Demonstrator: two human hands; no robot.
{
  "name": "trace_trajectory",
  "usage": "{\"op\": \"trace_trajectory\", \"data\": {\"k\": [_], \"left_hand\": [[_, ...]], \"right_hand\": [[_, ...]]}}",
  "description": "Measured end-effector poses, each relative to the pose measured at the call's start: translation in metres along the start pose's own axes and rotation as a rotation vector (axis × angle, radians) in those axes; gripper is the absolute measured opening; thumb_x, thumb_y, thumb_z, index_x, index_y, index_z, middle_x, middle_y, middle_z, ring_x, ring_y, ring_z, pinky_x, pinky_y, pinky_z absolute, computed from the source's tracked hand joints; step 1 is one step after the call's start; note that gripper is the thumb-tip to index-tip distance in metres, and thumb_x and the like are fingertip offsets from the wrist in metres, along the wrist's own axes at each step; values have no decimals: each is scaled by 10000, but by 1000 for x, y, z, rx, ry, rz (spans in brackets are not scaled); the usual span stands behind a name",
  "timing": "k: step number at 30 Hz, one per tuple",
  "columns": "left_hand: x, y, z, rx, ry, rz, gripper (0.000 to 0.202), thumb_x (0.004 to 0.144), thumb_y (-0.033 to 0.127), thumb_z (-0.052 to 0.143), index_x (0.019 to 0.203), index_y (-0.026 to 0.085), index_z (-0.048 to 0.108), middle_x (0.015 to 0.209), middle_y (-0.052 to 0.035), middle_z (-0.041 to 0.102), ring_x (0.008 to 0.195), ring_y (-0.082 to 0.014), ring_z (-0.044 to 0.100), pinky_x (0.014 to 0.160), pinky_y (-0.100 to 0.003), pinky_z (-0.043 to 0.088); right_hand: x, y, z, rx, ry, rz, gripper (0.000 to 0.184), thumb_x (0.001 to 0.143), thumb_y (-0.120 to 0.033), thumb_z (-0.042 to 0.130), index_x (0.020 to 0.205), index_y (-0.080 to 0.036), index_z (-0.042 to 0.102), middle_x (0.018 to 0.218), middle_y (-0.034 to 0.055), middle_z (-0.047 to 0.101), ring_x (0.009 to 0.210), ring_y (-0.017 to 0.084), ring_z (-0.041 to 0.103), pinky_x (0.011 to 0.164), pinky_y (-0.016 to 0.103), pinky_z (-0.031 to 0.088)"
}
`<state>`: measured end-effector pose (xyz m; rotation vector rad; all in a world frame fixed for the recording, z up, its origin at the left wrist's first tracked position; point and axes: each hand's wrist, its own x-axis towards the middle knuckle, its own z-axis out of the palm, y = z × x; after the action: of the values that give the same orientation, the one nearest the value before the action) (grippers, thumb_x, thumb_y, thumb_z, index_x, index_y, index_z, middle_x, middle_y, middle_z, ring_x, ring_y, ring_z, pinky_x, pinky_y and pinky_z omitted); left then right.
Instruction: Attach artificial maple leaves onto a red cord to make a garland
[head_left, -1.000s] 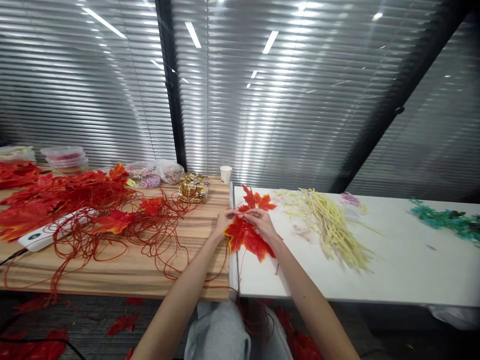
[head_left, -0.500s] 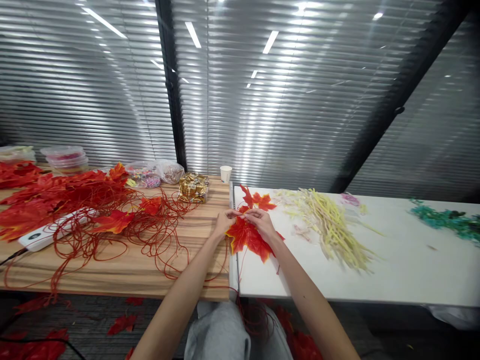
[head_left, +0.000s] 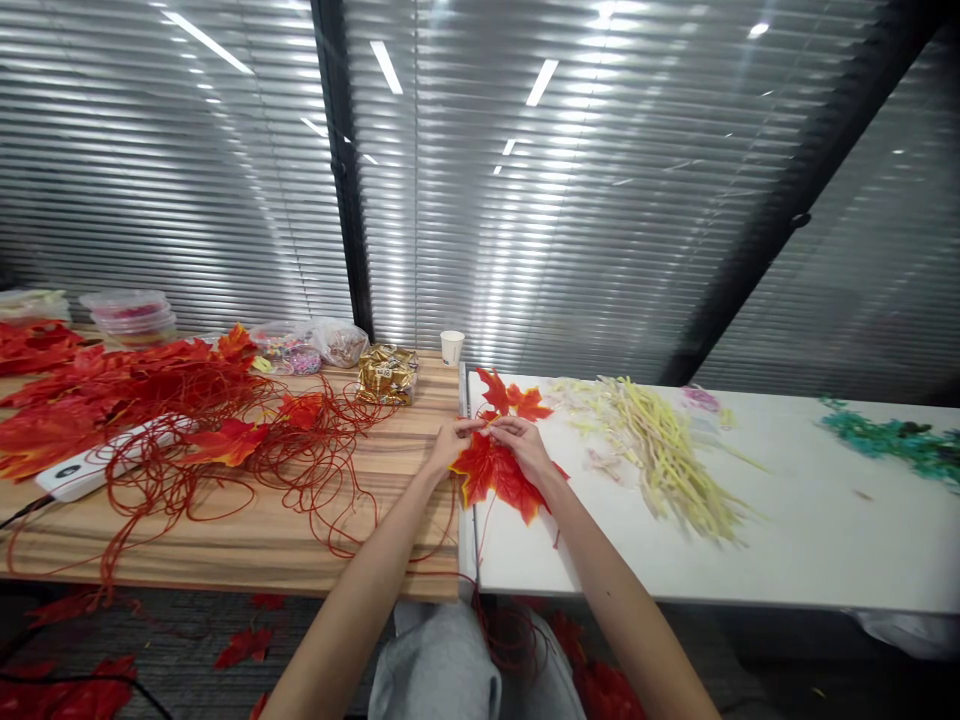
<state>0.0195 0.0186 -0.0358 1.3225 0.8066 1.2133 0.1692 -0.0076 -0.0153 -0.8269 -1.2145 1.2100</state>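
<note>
Red leaf (head_left: 499, 482) in 2 hands (head_left: 453, 440) (head_left: 527, 448) overlaps left edge of white table (head_left: 817, 545).

Compared with a second ago, the large red leaf (head_left: 499, 478) beneath the left hand (head_left: 452, 440) and right hand (head_left: 526, 448) has shifted slightly to the right, its lower tip included.

Maple leaf (head_left: 511, 488), left edge of white desk (head_left: 795, 560): shiny | striped desk (head_left: 409, 510): woody | gold packet (head_left: 387, 376): crinkly, shiny | cup (head_left: 452, 348): papery
</note>
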Motion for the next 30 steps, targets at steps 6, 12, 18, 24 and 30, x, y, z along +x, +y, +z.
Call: {"op": "trace_trajectory", "data": {"k": [6,12,18,24,30], "left_hand": [[-2,5,-1,-32,-9,24,321,558,125,647,877,126,680,798,-72,658,676,-130,584,609,-235,452],[-4,10,0,-33,-10,33,229,587,145,643,814,126,671,766,-64,651,634,-110,574,584,-219,442],[-4,13,2,-87,-29,9,222,571,173,674,783,116,641,701,-41,632,594,-100,558,560,-210,431],[-6,16,4,-137,49,-17,244,562,204,691,777,131,601,698,-21,610,576,-90,546,545,-199,420],[-5,17,4,-109,123,13,217,591,237,677,767,138,597,762,-31,618,660,-111,555,594,-200,422]], "right_hand": [[0,0,0,-6,-4,-15,146,627,-269,698,731,-188,634,716,22,666,647,135,585,645,269,443],[1,4,-1,1,1,-41,172,625,-301,698,743,-195,632,751,28,667,693,153,598,679,291,447],[0,3,1,-19,-1,-36,196,617,-322,700,746,-191,629,750,30,663,693,155,597,671,287,452],[-1,-5,5,-68,56,-61,201,604,-328,702,733,-192,630,733,17,638,673,140,572,667,275,444],[-4,-11,7,-303,61,-208,169,661,-362,649,679,-195,627,725,27,618,709,161,545,708,299,420]]}}
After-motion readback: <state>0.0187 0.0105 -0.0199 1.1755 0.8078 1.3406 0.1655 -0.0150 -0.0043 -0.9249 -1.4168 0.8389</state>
